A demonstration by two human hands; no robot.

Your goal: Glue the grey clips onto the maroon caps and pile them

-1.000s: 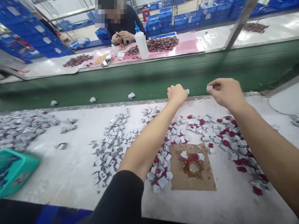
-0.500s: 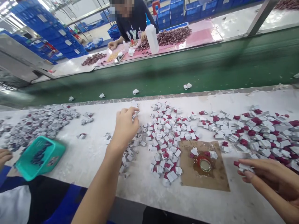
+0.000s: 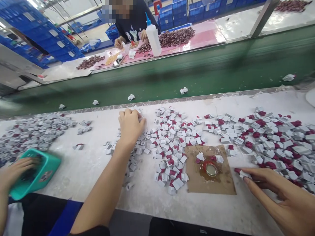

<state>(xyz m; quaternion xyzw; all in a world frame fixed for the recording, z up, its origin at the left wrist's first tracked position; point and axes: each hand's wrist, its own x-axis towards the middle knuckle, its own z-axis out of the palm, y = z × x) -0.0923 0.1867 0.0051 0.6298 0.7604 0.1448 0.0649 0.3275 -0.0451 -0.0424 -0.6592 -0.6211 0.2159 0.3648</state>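
My left hand (image 3: 130,126) is curled, knuckles up, on the near edge of a heap of small white folded pieces (image 3: 172,144), its fingers closed over a few of them. My right hand (image 3: 278,193) lies low at the lower right. Its fingertips pinch one white-and-red piece (image 3: 242,173) against the table, just right of a brown card (image 3: 221,186). The card carries a puddle of amber glue around a round cap (image 3: 210,169). More white and dark red pieces (image 3: 270,141) spread to the right.
Another person's hand (image 3: 13,173) grips a teal basket (image 3: 39,177) at the left, beside a grey heap of pieces (image 3: 31,131). Beyond the table edge runs a green conveyor belt (image 3: 209,72) carrying stray pieces. A person sits across it by a white glue bottle (image 3: 153,36).
Both my hands have come back from the belt edge to the table. The left dropped onto the white heap and curled shut, the right reached beside the card. A neighbour's hand took the teal basket.
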